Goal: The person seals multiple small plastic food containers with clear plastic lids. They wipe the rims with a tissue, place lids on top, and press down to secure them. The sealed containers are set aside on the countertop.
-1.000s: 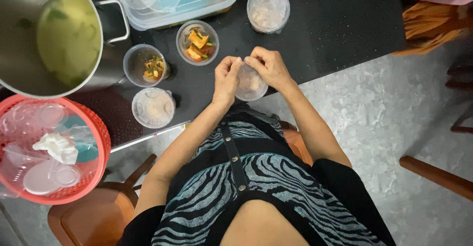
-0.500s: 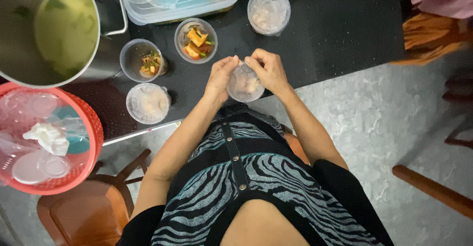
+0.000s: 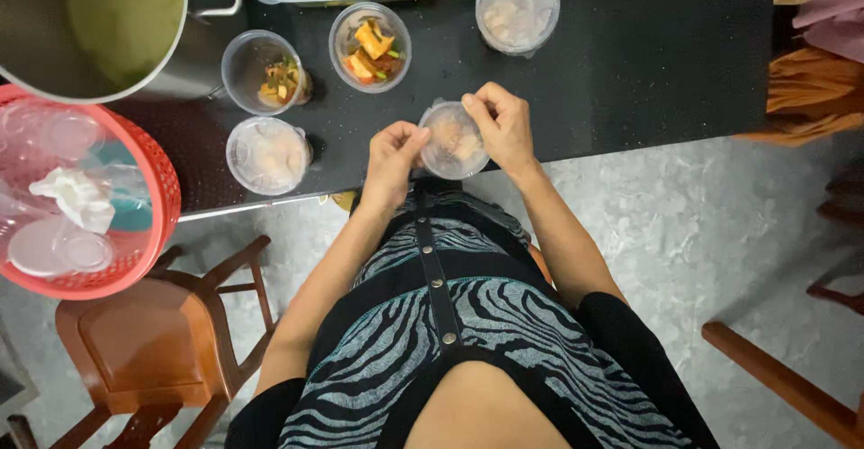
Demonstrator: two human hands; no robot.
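Head view: both hands meet at near table edge on small clear lidded cup (image 3: 453, 139). Left hand (image 3: 392, 157) pinches cup's left rim, fingers curled. Right hand (image 3: 500, 125) curled over right rim, fingertips pressing lid edge. To seal well: judged best to steady cup with one hand, press round whole rim evenly. Left of left hand: sealed cup (image 3: 266, 154). Beyond hands: open cups (image 3: 370, 45), (image 3: 264, 72) with food; further sealed cup (image 3: 517, 5). Far left: red basket (image 3: 162, 188), large pot (image 3: 135, 76).
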